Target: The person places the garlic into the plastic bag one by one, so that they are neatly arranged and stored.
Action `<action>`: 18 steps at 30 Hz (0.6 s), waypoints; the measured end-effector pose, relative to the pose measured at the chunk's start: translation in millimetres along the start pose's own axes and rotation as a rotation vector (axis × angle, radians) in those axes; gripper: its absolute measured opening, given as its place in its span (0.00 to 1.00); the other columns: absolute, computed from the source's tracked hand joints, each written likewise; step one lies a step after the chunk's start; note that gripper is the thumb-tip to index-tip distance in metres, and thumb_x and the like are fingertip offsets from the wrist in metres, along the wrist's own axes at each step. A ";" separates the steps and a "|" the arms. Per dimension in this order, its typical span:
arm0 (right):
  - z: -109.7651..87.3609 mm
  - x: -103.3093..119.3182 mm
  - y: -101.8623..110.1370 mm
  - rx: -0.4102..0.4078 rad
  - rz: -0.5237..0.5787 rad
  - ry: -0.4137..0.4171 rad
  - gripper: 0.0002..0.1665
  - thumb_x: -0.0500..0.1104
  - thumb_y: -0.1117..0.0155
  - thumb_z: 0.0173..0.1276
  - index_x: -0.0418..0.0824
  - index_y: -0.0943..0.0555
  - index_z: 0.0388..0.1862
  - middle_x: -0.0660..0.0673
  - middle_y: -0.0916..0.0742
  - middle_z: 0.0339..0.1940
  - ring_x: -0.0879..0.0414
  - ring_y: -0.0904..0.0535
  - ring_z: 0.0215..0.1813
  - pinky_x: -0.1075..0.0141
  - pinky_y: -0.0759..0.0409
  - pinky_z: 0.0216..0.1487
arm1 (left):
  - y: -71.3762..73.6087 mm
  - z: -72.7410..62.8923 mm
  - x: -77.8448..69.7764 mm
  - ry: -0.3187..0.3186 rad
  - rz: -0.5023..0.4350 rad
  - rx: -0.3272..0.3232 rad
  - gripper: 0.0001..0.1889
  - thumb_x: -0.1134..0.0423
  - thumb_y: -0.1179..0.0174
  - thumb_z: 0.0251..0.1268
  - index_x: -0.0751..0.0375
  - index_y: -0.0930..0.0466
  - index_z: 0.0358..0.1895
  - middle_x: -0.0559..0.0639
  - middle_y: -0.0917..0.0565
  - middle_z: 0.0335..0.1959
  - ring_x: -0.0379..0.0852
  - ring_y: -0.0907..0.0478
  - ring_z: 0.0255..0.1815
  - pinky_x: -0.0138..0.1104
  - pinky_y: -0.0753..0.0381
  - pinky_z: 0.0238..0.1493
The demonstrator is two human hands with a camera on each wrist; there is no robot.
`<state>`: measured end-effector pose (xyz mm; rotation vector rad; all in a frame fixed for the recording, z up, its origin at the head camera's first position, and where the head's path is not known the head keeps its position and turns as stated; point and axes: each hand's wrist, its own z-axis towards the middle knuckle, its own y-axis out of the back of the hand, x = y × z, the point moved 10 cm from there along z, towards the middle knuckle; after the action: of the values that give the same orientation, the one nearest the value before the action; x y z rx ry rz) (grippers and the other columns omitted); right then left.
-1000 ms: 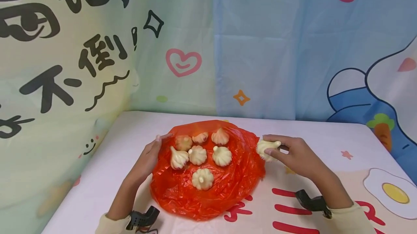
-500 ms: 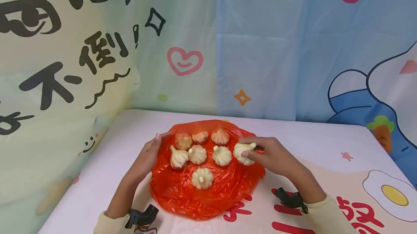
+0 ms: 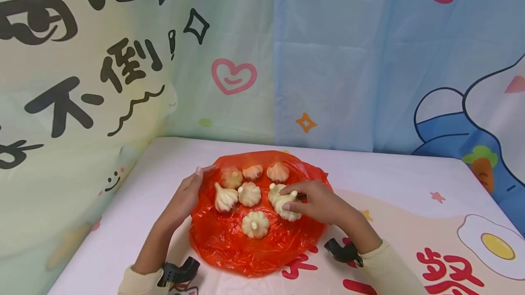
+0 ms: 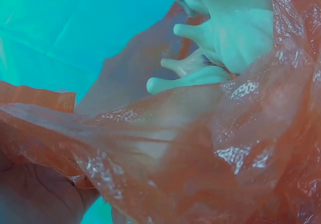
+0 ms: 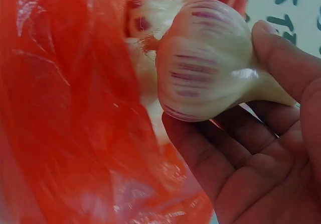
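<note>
An orange-red plastic bag (image 3: 242,258) lies spread on the table with several garlic bulbs (image 3: 255,225) on or in it. My right hand (image 3: 313,198) pinches one garlic bulb (image 5: 200,66) between thumb and fingers, over the bag's right half. In the right wrist view its purple-streaked side and root tuft face left, while the stem points toward the palm. The held bulb overlaps another bulb (image 3: 274,191) in the head view. At the bag's left edge my left hand (image 3: 186,199) touches the plastic with extended fingers, their tips partly hidden by it.
Toward the back of the bag, a few bulbs (image 3: 278,172) look orange through the thin film. A printed cloth (image 3: 410,185) covers the table. Patterned curtains (image 3: 324,58) hang behind it and on the left. Each wrist wears a black camera (image 3: 343,250).
My right hand has carried the garlic bulb leftward from beyond the bag's right edge to over the bag. The left hand stays at the bag's left edge.
</note>
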<state>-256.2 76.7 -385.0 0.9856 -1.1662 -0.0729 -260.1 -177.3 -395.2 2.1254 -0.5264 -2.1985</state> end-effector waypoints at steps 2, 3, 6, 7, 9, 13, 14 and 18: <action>4.0 0.6 -4.8 0.008 -0.018 -0.002 0.23 0.51 0.29 0.63 0.44 0.16 0.55 0.54 0.15 0.45 0.56 0.22 0.44 0.69 0.19 0.41 | 0.7 -0.4 -0.2 -0.004 -0.006 0.003 0.32 0.42 0.67 0.79 0.60 0.38 0.73 0.59 0.33 0.69 0.60 0.33 0.67 0.49 0.26 0.59; 6.2 2.1 -6.4 0.007 -0.028 0.002 0.22 0.50 0.29 0.63 0.44 0.16 0.54 0.54 0.15 0.46 0.56 0.22 0.45 0.69 0.19 0.42 | 1.1 -0.6 -0.4 -0.005 -0.006 0.003 0.32 0.42 0.67 0.79 0.60 0.38 0.73 0.60 0.33 0.69 0.60 0.33 0.67 0.49 0.26 0.59; 12.6 6.6 -9.5 -0.004 -0.047 0.017 0.21 0.47 0.28 0.62 0.44 0.16 0.54 0.52 0.15 0.50 0.54 0.22 0.51 0.66 0.18 0.47 | 2.0 -0.2 -1.5 -0.011 0.002 0.003 0.32 0.42 0.67 0.79 0.61 0.38 0.73 0.60 0.33 0.70 0.60 0.33 0.67 0.49 0.28 0.60; 15.1 8.3 -10.4 -0.009 -0.059 0.027 0.21 0.46 0.28 0.62 0.44 0.16 0.54 0.51 0.15 0.51 0.53 0.22 0.53 0.64 0.18 0.49 | 2.7 -0.4 -1.9 -0.013 0.008 0.001 0.32 0.42 0.68 0.79 0.61 0.38 0.72 0.59 0.33 0.70 0.60 0.34 0.68 0.49 0.29 0.61; 19.7 10.5 -12.4 -0.016 -0.077 0.041 0.22 0.45 0.28 0.61 0.43 0.17 0.55 0.50 0.16 0.53 0.53 0.23 0.56 0.62 0.19 0.52 | 4.3 -0.7 -2.0 -0.015 0.018 -0.006 0.32 0.42 0.68 0.79 0.61 0.37 0.72 0.59 0.33 0.70 0.59 0.35 0.68 0.50 0.30 0.62; 24.9 9.1 -16.3 -0.016 -0.090 0.044 0.22 0.44 0.27 0.61 0.43 0.16 0.54 0.50 0.16 0.53 0.53 0.23 0.56 0.61 0.19 0.52 | 5.7 -1.5 -1.7 -0.015 0.020 -0.011 0.31 0.43 0.69 0.79 0.59 0.36 0.72 0.58 0.34 0.70 0.59 0.36 0.69 0.50 0.31 0.63; 25.4 8.4 -17.3 -0.012 -0.088 0.038 0.21 0.44 0.27 0.61 0.43 0.16 0.54 0.50 0.15 0.52 0.53 0.22 0.55 0.62 0.19 0.51 | 5.5 -1.5 -1.2 -0.010 0.019 -0.010 0.31 0.42 0.69 0.79 0.59 0.36 0.72 0.58 0.34 0.70 0.59 0.35 0.69 0.50 0.31 0.63; 26.3 4.7 -22.3 0.013 -0.072 0.006 0.20 0.44 0.27 0.61 0.43 0.16 0.53 0.50 0.15 0.51 0.54 0.22 0.54 0.64 0.18 0.48 | 4.8 -1.1 -2.1 -0.007 0.018 -0.009 0.31 0.42 0.69 0.79 0.59 0.37 0.72 0.58 0.33 0.70 0.59 0.35 0.68 0.50 0.30 0.62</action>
<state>-265.4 44.8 -395.6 1.0387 -1.1268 -0.1198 -259.8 -181.6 -392.0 2.1015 -0.5331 -2.1951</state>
